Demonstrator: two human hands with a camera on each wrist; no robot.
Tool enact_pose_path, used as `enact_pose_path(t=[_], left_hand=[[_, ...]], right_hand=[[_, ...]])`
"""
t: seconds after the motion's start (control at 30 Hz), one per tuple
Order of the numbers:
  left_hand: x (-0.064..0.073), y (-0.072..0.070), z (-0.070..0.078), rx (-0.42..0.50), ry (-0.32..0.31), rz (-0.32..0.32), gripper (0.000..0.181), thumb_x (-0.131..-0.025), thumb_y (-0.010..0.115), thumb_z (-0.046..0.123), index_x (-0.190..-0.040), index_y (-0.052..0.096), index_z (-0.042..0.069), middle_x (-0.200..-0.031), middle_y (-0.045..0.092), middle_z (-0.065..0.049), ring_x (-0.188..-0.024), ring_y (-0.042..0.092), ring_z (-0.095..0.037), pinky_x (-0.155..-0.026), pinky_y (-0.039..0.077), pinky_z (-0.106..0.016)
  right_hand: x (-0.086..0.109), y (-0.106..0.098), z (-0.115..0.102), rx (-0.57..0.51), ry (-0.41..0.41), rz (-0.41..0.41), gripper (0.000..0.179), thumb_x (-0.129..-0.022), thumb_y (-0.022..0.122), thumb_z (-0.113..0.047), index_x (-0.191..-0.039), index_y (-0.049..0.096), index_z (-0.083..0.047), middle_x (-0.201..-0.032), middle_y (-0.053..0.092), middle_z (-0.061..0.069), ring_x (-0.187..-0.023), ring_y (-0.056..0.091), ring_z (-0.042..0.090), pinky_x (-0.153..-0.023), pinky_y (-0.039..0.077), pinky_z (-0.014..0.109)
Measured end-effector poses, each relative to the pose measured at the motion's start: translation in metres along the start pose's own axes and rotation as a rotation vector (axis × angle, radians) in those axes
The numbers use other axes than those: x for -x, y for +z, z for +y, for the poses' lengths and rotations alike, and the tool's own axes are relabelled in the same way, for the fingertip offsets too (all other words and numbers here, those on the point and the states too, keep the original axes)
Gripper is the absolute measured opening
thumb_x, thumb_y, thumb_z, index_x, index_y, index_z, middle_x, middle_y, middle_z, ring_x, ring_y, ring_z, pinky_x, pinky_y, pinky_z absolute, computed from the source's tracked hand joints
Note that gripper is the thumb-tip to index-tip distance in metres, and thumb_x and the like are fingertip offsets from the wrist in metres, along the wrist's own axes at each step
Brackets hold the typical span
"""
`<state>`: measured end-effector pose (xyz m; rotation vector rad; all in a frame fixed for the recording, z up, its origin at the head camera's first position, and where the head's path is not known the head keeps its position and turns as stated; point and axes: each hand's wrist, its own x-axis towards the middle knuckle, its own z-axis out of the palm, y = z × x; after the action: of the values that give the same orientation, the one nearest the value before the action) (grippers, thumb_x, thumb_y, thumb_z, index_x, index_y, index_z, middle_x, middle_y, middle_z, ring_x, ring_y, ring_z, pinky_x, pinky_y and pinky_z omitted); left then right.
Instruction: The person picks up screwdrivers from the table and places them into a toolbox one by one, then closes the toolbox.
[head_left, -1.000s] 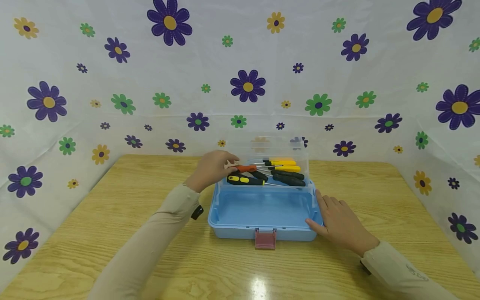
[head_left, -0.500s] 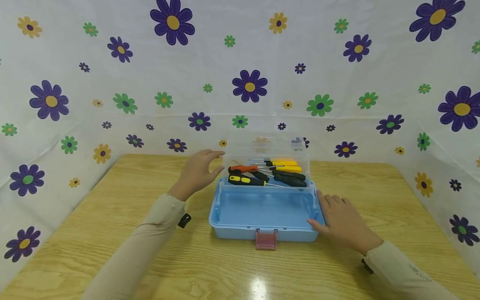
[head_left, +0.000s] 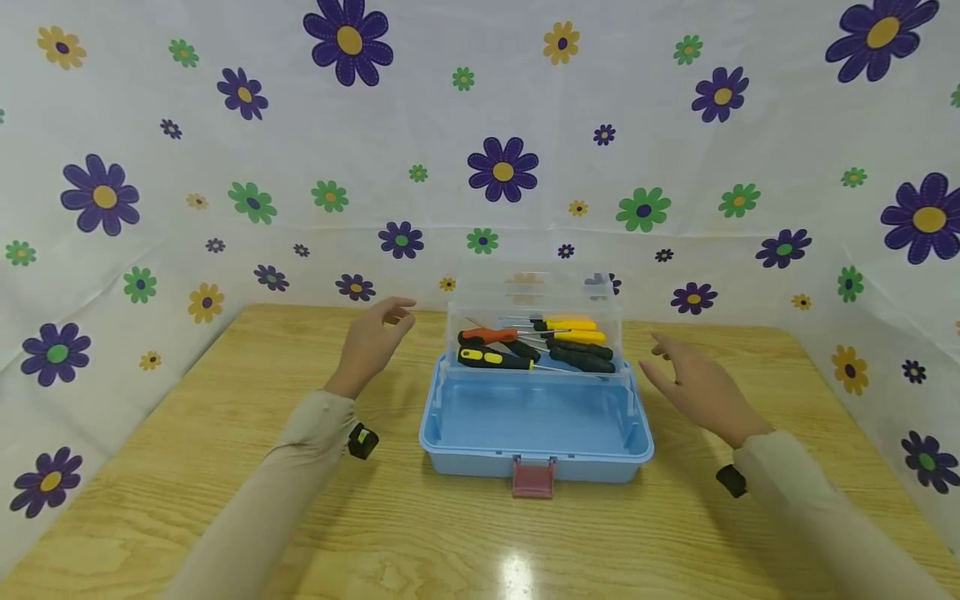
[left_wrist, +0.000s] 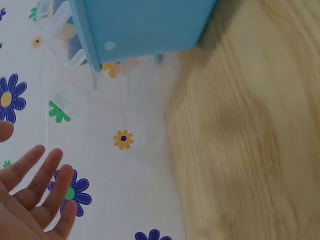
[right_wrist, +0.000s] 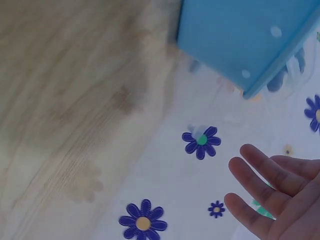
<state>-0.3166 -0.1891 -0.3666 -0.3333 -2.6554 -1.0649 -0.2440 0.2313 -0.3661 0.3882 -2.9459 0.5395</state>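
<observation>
A light blue toolbox [head_left: 536, 466] stands on the table with its clear lid raised and a pink latch [head_left: 533, 479] hanging at the front. Tools lie in the clear upper tray at its back: a red-and-black screwdriver [head_left: 491, 336], a black-and-yellow screwdriver [head_left: 491, 359], yellow-handled screwdrivers [head_left: 577, 337] and black handles [head_left: 581, 360]. Left of the box my left hand [head_left: 372, 343] hovers with relaxed fingers, holding nothing. My right hand [head_left: 701, 387] is raised off the box's right side, fingers loose and nothing in them. Both wrist views show the box's blue side wall [left_wrist: 145, 25] apart from the fingers.
The wood-grain table [head_left: 360, 533] extends around the box. Behind it and along both sides hangs a white cloth [head_left: 420, 125] printed with flowers. A small black device [head_left: 363, 441] is strapped at the left wrist, another black device [head_left: 731, 481] at the right.
My left hand has left the tools in the tray and drawn back to the left. My right hand has lifted off the box's right rim. The box and tools stay put.
</observation>
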Motion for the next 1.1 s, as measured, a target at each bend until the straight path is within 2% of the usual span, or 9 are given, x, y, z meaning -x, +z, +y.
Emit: enact_pose_path(t=[0.13,0.23,0.33,0.5,0.63,0.83,0.97,1.1], left_hand=[[-0.008,0.001,-0.004,0.198,-0.143,-0.078,0.039,-0.098,0.046,0.03,-0.13,0.054,0.008,-0.121,0.06,-0.019,-0.112,0.056,-0.035,-0.097,0.043,-0.051],[-0.016,0.005,-0.005,0.332,-0.259,-0.154,0.044,-0.1,0.042,0.033,-0.133,0.05,0.005,-0.127,0.056,-0.021,-0.118,0.052,-0.038,-0.104,0.038,-0.051],[-0.024,0.011,-0.006,0.419,-0.367,-0.231,0.05,-0.1,0.039,0.034,-0.138,0.043,0.001,-0.134,0.051,-0.023,-0.125,0.048,-0.038,-0.111,0.032,-0.049],[-0.031,0.023,-0.008,0.513,-0.523,-0.335,0.051,-0.099,0.039,0.032,-0.141,0.038,0.002,-0.141,0.047,-0.02,-0.13,0.045,-0.035,-0.113,0.03,-0.045],[-0.033,0.033,-0.011,0.52,-0.562,-0.395,0.048,-0.1,0.039,0.029,-0.139,0.04,0.001,-0.141,0.046,-0.02,-0.129,0.046,-0.035,-0.111,0.033,-0.044],[-0.036,0.046,-0.014,0.405,-0.582,-0.446,0.05,-0.098,0.045,0.036,-0.134,0.049,0.003,-0.137,0.05,-0.018,-0.124,0.052,-0.031,-0.105,0.041,-0.04],[-0.036,0.05,-0.014,0.321,-0.566,-0.453,0.049,-0.097,0.046,0.037,-0.131,0.054,0.003,-0.135,0.053,-0.016,-0.118,0.056,-0.028,-0.102,0.044,-0.037],[-0.036,0.049,-0.014,0.311,-0.52,-0.447,0.043,-0.098,0.048,0.029,-0.13,0.056,0.002,-0.135,0.054,-0.017,-0.119,0.056,-0.029,-0.104,0.042,-0.039]], right_hand=[[-0.022,-0.004,0.009,-0.142,0.085,-0.067,0.068,-0.1,0.031,-0.049,-0.145,0.028,0.002,-0.134,0.048,0.027,-0.121,0.047,0.045,-0.099,0.038,0.061],[-0.037,-0.002,0.015,-0.237,0.123,-0.087,0.065,-0.1,0.031,-0.046,-0.145,0.028,0.001,-0.136,0.046,0.029,-0.123,0.045,0.046,-0.099,0.039,0.06],[-0.05,0.001,0.02,-0.335,0.157,-0.119,0.063,-0.101,0.031,-0.044,-0.143,0.031,0.002,-0.137,0.045,0.029,-0.124,0.045,0.045,-0.101,0.039,0.058],[-0.07,0.009,0.025,-0.475,0.186,-0.203,0.059,-0.102,0.029,-0.038,-0.14,0.035,0.006,-0.135,0.046,0.029,-0.124,0.046,0.043,-0.103,0.039,0.054],[-0.08,0.015,0.028,-0.512,0.222,-0.259,0.058,-0.103,0.028,-0.035,-0.139,0.035,0.01,-0.136,0.045,0.031,-0.125,0.045,0.043,-0.104,0.039,0.053],[-0.088,0.023,0.028,-0.491,0.256,-0.311,0.055,-0.102,0.031,-0.032,-0.135,0.041,0.011,-0.132,0.047,0.031,-0.122,0.046,0.043,-0.103,0.041,0.051],[-0.091,0.027,0.029,-0.488,0.264,-0.322,0.048,-0.101,0.034,-0.025,-0.129,0.048,0.011,-0.128,0.051,0.029,-0.117,0.05,0.041,-0.1,0.043,0.049],[-0.093,0.031,0.029,-0.479,0.248,-0.322,0.045,-0.102,0.036,-0.023,-0.129,0.049,0.011,-0.126,0.052,0.029,-0.111,0.054,0.039,-0.098,0.046,0.047]])
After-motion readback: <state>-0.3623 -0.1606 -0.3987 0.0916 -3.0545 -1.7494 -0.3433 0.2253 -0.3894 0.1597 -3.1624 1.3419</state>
